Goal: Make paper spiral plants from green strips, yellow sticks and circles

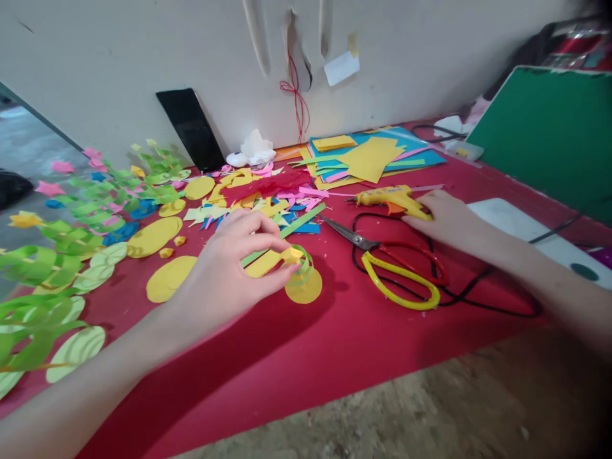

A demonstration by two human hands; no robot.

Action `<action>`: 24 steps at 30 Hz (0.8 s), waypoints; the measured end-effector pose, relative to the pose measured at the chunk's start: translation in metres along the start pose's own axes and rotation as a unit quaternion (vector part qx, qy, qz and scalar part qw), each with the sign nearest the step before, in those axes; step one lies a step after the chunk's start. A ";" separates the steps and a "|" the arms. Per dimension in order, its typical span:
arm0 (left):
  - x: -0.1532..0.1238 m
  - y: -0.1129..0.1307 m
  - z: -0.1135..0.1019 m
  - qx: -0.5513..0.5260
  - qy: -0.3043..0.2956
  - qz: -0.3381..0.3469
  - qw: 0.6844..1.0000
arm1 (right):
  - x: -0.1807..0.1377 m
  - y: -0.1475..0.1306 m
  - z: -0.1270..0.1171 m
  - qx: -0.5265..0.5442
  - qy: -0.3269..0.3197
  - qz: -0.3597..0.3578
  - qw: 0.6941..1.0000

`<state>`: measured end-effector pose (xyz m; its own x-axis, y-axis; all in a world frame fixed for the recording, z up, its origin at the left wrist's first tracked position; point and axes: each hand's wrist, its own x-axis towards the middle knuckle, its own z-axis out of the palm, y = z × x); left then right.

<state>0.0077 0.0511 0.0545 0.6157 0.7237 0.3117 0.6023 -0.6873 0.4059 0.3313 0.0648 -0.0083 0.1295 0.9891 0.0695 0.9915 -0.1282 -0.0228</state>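
Between thumb and fingertips, my left hand (241, 255) pinches a small yellow paper star (292, 254). Below the star, a green paper curl (308, 260) stands over a yellow paper disc (305, 288) on the red tabletop. My right hand (440, 213) is closed around the handle end of a yellow glue gun (387, 196), which lies on its side with its nozzle to the left. Scissors (401, 299) with one red and one yellow handle lie just in front of the glue gun, blades spread slightly and pointing left.
Finished green spirals (62, 239) with coloured stars crowd the left side. Paper scraps (268, 197) heap at the centre back, beside paper sheets (373, 159). A phone (191, 127) leans on the wall. A black cord (478, 280) loops under the scissors. A green board (549, 140) stands at right.
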 end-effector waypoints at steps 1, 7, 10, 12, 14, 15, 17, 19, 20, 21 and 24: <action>0.000 0.000 0.000 0.001 -0.002 0.001 1.000 | 0.000 -0.001 0.000 0.006 0.000 0.006 1.000; 0.001 -0.001 0.000 0.004 -0.001 -0.002 1.000 | -0.002 -0.005 -0.003 0.065 0.040 0.045 0.996; 0.001 0.000 0.001 0.001 0.004 -0.004 1.000 | -0.004 -0.002 -0.007 0.113 0.093 0.060 0.987; 0.001 0.000 0.001 0.001 0.003 -0.007 1.000 | -0.007 0.000 -0.010 0.158 0.115 0.061 0.979; 0.001 0.000 0.002 0.000 0.004 -0.010 1.000 | -0.012 -0.001 -0.015 0.213 0.102 0.042 0.971; 0.001 0.001 0.002 -0.001 0.004 -0.010 1.000 | -0.015 -0.003 -0.017 0.240 0.089 0.029 0.966; 0.001 0.001 0.001 -0.001 0.005 -0.007 1.000 | -0.026 -0.010 -0.023 0.273 0.069 0.001 0.960; 0.001 0.001 -0.002 0.004 0.006 -0.011 1.000 | -0.039 -0.020 -0.029 0.258 0.075 -0.023 0.963; 0.001 0.001 -0.004 0.010 0.007 -0.016 1.000 | -0.046 -0.026 -0.031 0.228 0.082 -0.033 0.970; 0.001 0.002 -0.007 0.016 0.012 -0.020 1.000 | -0.052 -0.032 -0.033 0.198 0.083 -0.038 0.976; 0.001 0.002 -0.014 0.034 0.038 -0.025 0.998 | -0.069 -0.049 -0.030 0.122 0.105 -0.042 0.986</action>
<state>0.0023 0.0511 0.0677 0.5447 0.7581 0.3586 0.6663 -0.6509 0.3638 0.2744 0.0010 0.0185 0.0717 0.9558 0.2851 0.9694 0.0005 -0.2455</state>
